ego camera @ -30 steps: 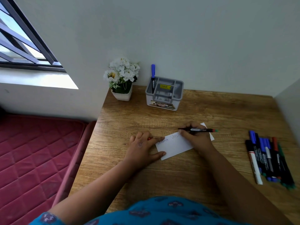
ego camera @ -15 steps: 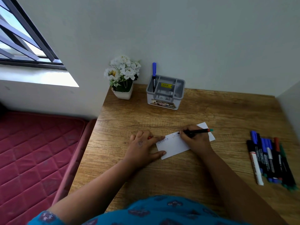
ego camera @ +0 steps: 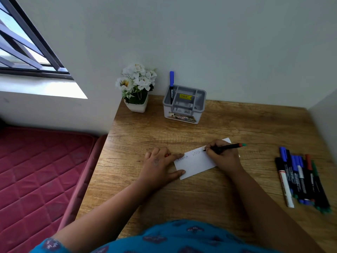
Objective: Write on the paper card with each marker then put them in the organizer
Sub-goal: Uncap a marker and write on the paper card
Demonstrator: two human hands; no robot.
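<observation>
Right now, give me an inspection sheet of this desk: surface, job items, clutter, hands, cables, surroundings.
Surface: wooden desk, bare grain showing.
Job's things: white paper card with two handwritten words; black marker with green end, tip on the card; grey plastic organizer holding one blue-capped marker; row of loose markers at the desk's right edge.
Clutter: white flower pot.
Hands: left hand steadies the card, something red under its fingers; right hand grips the marker.
Cables: nothing seen.
Surroundings: barred window, red quilted mattress.
</observation>
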